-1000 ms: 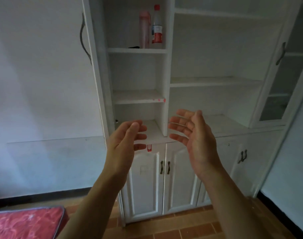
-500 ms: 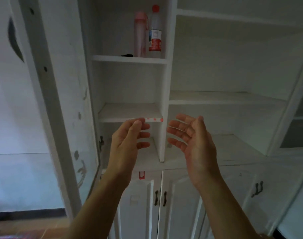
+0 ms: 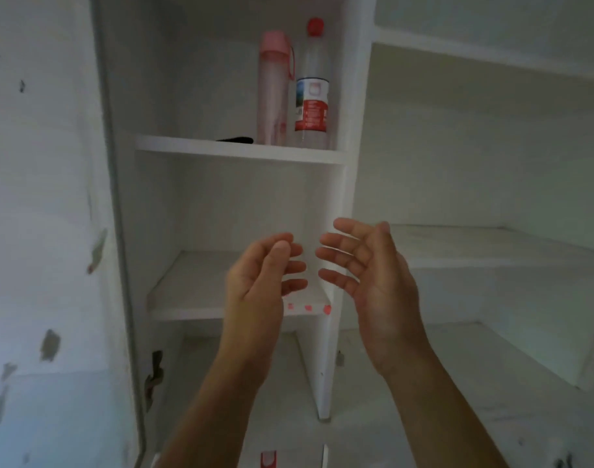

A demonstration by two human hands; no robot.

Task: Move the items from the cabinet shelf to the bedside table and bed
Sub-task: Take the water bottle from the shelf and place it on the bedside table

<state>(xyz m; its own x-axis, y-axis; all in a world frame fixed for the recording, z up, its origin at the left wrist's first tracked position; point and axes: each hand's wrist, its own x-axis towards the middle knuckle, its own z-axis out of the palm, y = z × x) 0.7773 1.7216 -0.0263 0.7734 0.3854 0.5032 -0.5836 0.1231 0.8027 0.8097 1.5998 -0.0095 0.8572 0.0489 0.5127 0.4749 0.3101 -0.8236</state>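
Observation:
On the upper shelf [image 3: 194, 147] of the narrow white cabinet bay stand a pink bottle [image 3: 272, 89] and, to its right, a clear water bottle [image 3: 312, 82] with a red cap and red label. A flat black thing [image 3: 235, 140] lies on the same shelf, left of the pink bottle. My left hand [image 3: 258, 282] and my right hand [image 3: 370, 275] are raised side by side below that shelf, palms facing each other, fingers relaxed, holding nothing. Both hands hover in front of the middle shelf [image 3: 187, 298].
A white cabinet door [image 3: 52, 231] with chipped paint stands open at the left. To the right run wide bare shelves [image 3: 491, 244]. A white upright divider [image 3: 322, 363] separates the two bays. A small red tag [image 3: 268, 461] shows at the bottom edge.
The camera has come closer to the cabinet, so the shelves and bottles look larger. Both hands keep their open, facing pose and sit nearer the middle shelf.

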